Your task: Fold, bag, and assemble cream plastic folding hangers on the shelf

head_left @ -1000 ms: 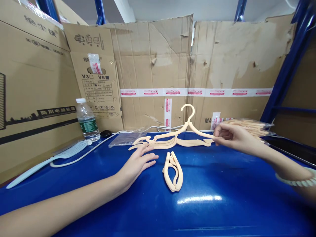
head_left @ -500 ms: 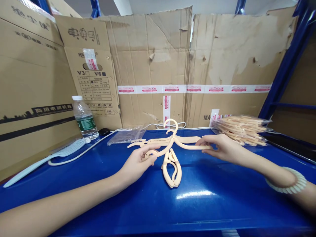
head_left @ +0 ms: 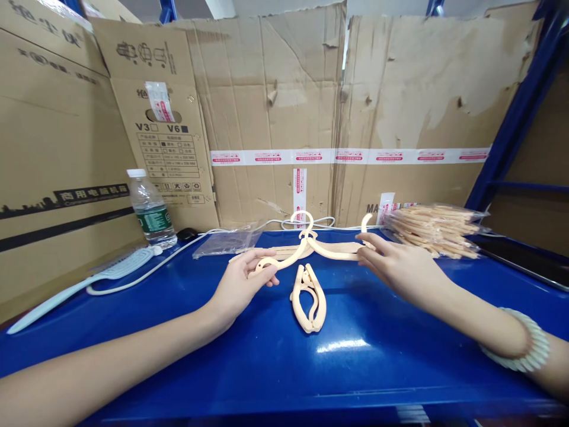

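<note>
A cream folding clothes hanger is held between my hands above the table, its arms spread and its hook upward. My left hand pinches the outer end of its left arm between thumb and fingers. Closed round the right arm's end is my right hand; its fingers hide that joint. A short curved end piece stands up above these fingers. Just in front, a folded cream hanger lies on the blue table. Behind the held one are more cream hangers, partly covered by it.
At the back right lies a plastic-wrapped bundle of cream hangers, near a dark flat device. A clear plastic bag, a water bottle, a white cable and a light-blue hairbrush are on the left. Cardboard walls the back.
The held hanger has shifted slightly left. The curved end piece at its right arm now points up above my right fingers, where it did not show before.
</note>
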{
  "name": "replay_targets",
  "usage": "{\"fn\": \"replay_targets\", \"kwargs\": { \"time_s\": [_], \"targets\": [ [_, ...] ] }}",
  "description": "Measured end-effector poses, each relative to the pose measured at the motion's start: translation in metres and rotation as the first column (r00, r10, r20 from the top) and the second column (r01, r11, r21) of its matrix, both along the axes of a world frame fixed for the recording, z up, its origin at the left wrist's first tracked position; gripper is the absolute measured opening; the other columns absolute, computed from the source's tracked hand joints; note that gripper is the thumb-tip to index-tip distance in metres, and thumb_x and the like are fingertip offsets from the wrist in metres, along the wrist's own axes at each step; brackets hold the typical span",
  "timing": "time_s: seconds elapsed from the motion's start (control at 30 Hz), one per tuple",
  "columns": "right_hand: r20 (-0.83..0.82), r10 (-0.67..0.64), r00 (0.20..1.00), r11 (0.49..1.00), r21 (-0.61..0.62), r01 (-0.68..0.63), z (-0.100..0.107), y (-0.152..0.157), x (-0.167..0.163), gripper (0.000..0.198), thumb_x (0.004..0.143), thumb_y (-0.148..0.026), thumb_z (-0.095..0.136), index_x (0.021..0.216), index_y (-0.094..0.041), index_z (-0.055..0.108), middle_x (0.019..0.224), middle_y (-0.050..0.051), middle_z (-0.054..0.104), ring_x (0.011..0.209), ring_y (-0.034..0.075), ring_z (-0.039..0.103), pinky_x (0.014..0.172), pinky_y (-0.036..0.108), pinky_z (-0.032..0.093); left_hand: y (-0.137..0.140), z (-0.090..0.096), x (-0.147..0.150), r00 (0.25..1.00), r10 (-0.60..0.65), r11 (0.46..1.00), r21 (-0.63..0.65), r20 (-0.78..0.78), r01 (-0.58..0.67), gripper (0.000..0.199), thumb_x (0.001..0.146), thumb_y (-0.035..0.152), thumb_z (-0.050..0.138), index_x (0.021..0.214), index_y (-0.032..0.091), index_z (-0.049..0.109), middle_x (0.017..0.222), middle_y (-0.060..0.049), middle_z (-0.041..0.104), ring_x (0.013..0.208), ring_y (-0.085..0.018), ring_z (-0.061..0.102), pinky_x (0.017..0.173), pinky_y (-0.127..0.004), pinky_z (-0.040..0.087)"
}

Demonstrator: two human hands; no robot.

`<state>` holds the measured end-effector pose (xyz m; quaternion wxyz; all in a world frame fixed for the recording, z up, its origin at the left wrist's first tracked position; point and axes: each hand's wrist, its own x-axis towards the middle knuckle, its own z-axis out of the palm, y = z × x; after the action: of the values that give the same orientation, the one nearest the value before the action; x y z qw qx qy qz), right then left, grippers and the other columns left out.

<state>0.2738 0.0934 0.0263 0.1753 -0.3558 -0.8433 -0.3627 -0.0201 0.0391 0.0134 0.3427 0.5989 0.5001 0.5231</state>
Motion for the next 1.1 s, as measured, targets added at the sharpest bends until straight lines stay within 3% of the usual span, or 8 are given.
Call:
{"fn": "replay_targets", "kwargs": {
  "time_s": [0.1, 0.2, 0.43, 0.57, 0.63, 0.8, 0.93, 1.1],
  "targets": [
    [-0.2, 0.12, 0.972, 0.985, -0.1, -0.142, -0.003, 0.001, -0.001, 0.028, 0.095, -0.023, 0.037, 0.109, -0.021, 0.061, 0.13, 0.014, 0.054, 0.077, 0.02, 0.066, 0.058, 0.031, 0.051, 0.001, -0.002, -0.001, 1.0, -0.004, 1.0, -0.008, 0.007, 0.004, 0.035, 0.076, 0.032, 0.067, 0.106, 0.015, 0.06, 0.076, -0.002, 0.069, 0.066, -0.015, 0.065, 0.07, -0.031, 0.052],
    [-0.461, 0.192, 0.867, 0.909, -0.25, -0.334, -0.003, 0.004, -0.002, 0.034, 0.092, -0.027, 0.043, 0.124, -0.025, 0.053, 0.129, 0.013, 0.053, 0.084, 0.02, 0.065, 0.069, 0.036, 0.056, 0.003, -0.004, -0.002, 1.0, -0.009, 1.0, -0.012, 0.021, 0.009, 0.035, 0.076, 0.032, 0.067, 0.106, 0.016, 0.061, 0.084, -0.003, 0.069, 0.067, -0.014, 0.065, 0.072, -0.031, 0.053],
    [-0.741, -0.11, 0.662, 0.564, -0.595, -0.572, 0.009, 0.014, 0.003, 0.036, 0.076, -0.042, 0.066, 0.103, -0.018, 0.065, 0.09, 0.008, 0.069, 0.079, 0.021, 0.065, 0.066, 0.036, 0.057, 0.002, -0.002, -0.001, 0.991, 0.032, 0.999, -0.033, 0.13, -0.028, 0.049, 0.07, 0.029, 0.075, 0.114, 0.015, 0.056, 0.078, -0.001, 0.068, 0.069, -0.013, 0.064, 0.07, -0.026, 0.05],
    [-0.808, -0.337, 0.484, 0.37, -0.586, -0.72, 0.012, 0.014, 0.003, 0.042, 0.067, -0.042, 0.075, 0.1, -0.017, 0.065, 0.097, 0.008, 0.069, 0.083, 0.019, 0.064, 0.076, 0.036, 0.056, 0.0, -0.001, 0.0, 0.952, 0.05, 0.998, -0.043, 0.302, -0.039, 0.062, 0.065, 0.026, 0.08, 0.119, 0.014, 0.052, 0.078, 0.0, 0.068, 0.071, -0.012, 0.063, 0.071, -0.025, 0.049],
    [-0.807, -0.439, 0.395, 0.285, -0.542, -0.791, 0.01, 0.01, -0.001, 0.043, 0.065, -0.04, 0.078, 0.098, -0.017, 0.064, 0.096, 0.007, 0.068, 0.083, 0.018, 0.064, 0.079, 0.035, 0.056, -0.001, -0.001, 0.002, 0.942, 0.022, 0.999, -0.044, 0.335, -0.008, 0.056, 0.065, 0.025, 0.08, 0.114, 0.013, 0.054, 0.078, -0.001, 0.068, 0.071, -0.012, 0.063, 0.07, -0.024, 0.049],
    [-0.831, -0.507, 0.23, 0.22, -0.383, -0.897, -0.001, -0.001, -0.016, 0.044, 0.063, -0.034, 0.083, 0.092, -0.021, 0.053, 0.08, -0.001, 0.064, 0.072, 0.014, 0.064, 0.076, 0.034, 0.057, -0.007, 0.0, 0.007, 0.965, -0.126, 0.99, -0.039, 0.23, 0.138, 0.027, 0.072, 0.028, 0.076, 0.089, 0.012, 0.063, 0.075, -0.002, 0.065, 0.065, -0.011, 0.059, 0.063, -0.023, 0.048],
    [-0.824, -0.487, 0.289, 0.09, -0.376, -0.922, -0.006, -0.01, -0.024, 0.037, 0.066, -0.031, 0.082, 0.077, -0.019, 0.049, 0.079, -0.001, 0.066, 0.075, 0.013, 0.066, 0.08, 0.033, 0.056, -0.013, 0.0, 0.012, 0.972, -0.178, 0.983, -0.02, 0.156, 0.183, 0.024, 0.074, 0.029, 0.074, 0.088, 0.011, 0.064, 0.066, -0.001, 0.063, 0.057, -0.01, 0.056, 0.057, -0.022, 0.048],
    [-0.797, -0.328, 0.508, -0.13, -0.494, -0.86, -0.005, -0.023, -0.026, 0.025, 0.077, -0.031, 0.074, 0.094, -0.016, 0.063, 0.097, 0.006, 0.07, 0.091, 0.017, 0.067, 0.089, 0.037, 0.053, -0.014, -0.002, 0.014, 0.961, -0.213, 0.976, 0.003, 0.177, 0.216, 0.027, 0.076, 0.027, 0.073, 0.094, 0.012, 0.06, 0.067, 0.0, 0.064, 0.055, -0.008, 0.056, 0.055, -0.021, 0.049]
  ]
}}
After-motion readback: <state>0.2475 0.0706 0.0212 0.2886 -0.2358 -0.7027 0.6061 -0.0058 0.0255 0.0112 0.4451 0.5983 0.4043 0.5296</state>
